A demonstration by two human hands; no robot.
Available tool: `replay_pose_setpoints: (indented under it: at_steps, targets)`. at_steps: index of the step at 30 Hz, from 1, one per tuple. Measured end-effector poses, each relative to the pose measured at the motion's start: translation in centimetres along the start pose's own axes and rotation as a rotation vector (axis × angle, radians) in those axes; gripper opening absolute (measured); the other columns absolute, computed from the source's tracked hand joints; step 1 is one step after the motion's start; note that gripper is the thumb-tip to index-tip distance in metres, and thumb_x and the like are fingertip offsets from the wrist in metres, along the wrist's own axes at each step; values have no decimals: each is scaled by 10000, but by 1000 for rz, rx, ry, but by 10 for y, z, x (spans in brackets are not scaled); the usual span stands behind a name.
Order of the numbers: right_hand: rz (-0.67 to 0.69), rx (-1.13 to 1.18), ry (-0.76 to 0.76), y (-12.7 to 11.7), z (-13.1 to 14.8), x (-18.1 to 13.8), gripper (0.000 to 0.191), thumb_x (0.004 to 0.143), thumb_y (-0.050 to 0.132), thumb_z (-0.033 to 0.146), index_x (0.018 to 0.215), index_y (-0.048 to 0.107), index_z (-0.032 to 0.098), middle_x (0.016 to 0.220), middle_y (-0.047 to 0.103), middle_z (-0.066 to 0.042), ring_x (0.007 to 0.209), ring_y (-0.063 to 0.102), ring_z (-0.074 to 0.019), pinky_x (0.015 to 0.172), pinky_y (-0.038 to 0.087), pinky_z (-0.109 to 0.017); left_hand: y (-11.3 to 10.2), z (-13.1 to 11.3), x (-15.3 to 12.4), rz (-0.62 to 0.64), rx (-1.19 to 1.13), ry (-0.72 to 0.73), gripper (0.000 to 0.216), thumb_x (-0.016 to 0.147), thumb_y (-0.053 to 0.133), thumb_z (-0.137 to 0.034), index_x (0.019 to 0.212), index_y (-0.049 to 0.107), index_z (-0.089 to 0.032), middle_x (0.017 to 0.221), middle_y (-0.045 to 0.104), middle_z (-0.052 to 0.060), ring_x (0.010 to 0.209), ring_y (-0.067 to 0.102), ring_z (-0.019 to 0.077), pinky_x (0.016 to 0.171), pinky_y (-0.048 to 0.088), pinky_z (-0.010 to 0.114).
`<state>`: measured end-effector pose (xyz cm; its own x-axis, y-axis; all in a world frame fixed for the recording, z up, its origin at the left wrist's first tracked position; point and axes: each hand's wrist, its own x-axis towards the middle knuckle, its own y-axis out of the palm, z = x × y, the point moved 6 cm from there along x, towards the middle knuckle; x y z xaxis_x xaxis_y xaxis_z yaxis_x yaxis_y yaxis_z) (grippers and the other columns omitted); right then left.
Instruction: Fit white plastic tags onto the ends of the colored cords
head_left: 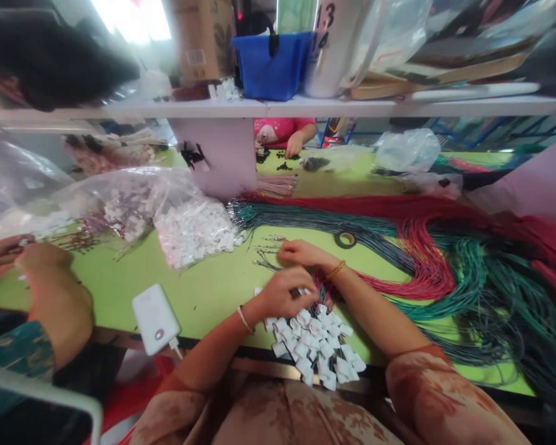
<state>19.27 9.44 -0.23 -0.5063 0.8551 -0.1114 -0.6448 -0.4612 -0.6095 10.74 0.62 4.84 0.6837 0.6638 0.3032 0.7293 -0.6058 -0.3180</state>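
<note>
My left hand point(288, 293) is curled above a pile of white plastic connectors point(312, 340) at the table's near edge. Between its fingers shows a small white connector point(300, 290), partly hidden. Just beyond it my right hand point(301, 253) reaches across, fingers closed and fingertips beside loose wire ends point(266, 250) with metal terminals. Whether a wire is pinched there is too blurred to tell. Red and dark wires point(323, 287) run between my wrists towards the pile.
Long bundles of red wires point(426, 266), green wires point(472, 272) and dark wires fill the right side. Black tape point(345, 240) lies behind my hands. Left are a bag of white connectors point(197, 228), a white power bank point(155, 318) and a co-worker's arm point(58, 303). A shelf point(278, 109) crosses above.
</note>
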Motion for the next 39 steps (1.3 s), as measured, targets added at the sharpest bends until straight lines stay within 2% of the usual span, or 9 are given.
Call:
replay_pose_setpoints:
  at_steps: [3, 6, 9, 14, 18, 24, 28, 32, 39]
  targets:
    - [-55, -274, 8, 6, 11, -3, 179, 785, 582, 338, 761, 643, 171, 762, 658, -26, 692, 520, -146, 678, 355, -256, 48, -24, -12, 373, 21, 249, 207, 811, 613, -351, 861, 724, -183, 876, 685, 127, 853, 624, 203, 833, 483, 320]
    - [-140, -445, 36, 18, 18, -6, 126, 799, 578, 289, 768, 646, 187, 811, 669, -46, 777, 544, -180, 748, 335, -292, 57, -25, -11, 368, 40, 292, 255, 811, 619, -378, 899, 721, -161, 913, 692, 139, 865, 628, 204, 839, 480, 311]
    - [-159, -485, 58, 28, 17, -9, 115, 812, 538, 215, 778, 645, 188, 836, 668, -54, 811, 543, -194, 765, 322, -303, 18, -5, 0, 128, 110, 114, 206, 827, 594, -350, 854, 718, -187, 870, 692, 107, 848, 616, 202, 833, 464, 317]
    - [-232, -411, 3, 29, 18, -12, 162, 855, 465, 200, 804, 616, 176, 837, 651, -68, 775, 535, -179, 720, 333, -273, -113, 49, -13, -597, 679, -377, 204, 865, 493, -251, 866, 682, -174, 896, 620, 118, 892, 547, 246, 837, 402, 360]
    - [-294, -267, -14, 27, 17, -14, 134, 863, 453, 223, 804, 564, 178, 757, 624, -41, 683, 510, -154, 642, 330, -247, -156, 86, -24, -591, 1037, -581, 185, 844, 481, -195, 894, 649, -138, 954, 578, 170, 934, 509, 295, 768, 378, 377]
    - [-367, -36, -73, 21, 17, -11, 110, 825, 469, 237, 753, 528, 178, 692, 575, -3, 627, 476, -127, 603, 345, -230, -145, 96, -19, -454, 1149, -536, 173, 821, 472, -135, 911, 618, -157, 949, 597, 175, 962, 496, 309, 770, 353, 394]
    - [-363, 81, -114, 16, 28, -1, 111, 797, 495, 253, 753, 551, 169, 700, 580, 3, 634, 470, -117, 606, 361, -224, -145, 76, -19, -625, 908, -438, 130, 836, 493, -188, 907, 600, -172, 942, 605, 148, 976, 514, 282, 817, 371, 391]
    - [-404, 177, -154, 9, 43, 9, 140, 784, 505, 269, 727, 570, 159, 708, 599, -6, 673, 491, -120, 649, 385, -233, -149, 67, -24, -903, 227, -303, 195, 835, 562, -347, 962, 580, -200, 926, 606, 63, 790, 567, 164, 680, 421, 284]
    - [-416, 314, -119, 12, 43, 5, 155, 768, 546, 298, 737, 587, 152, 686, 594, 1, 629, 484, -108, 620, 392, -231, -121, 93, -14, -808, -723, -391, 251, 634, 790, -282, 786, 650, -139, 704, 595, -6, 603, 530, 59, 574, 420, 187]
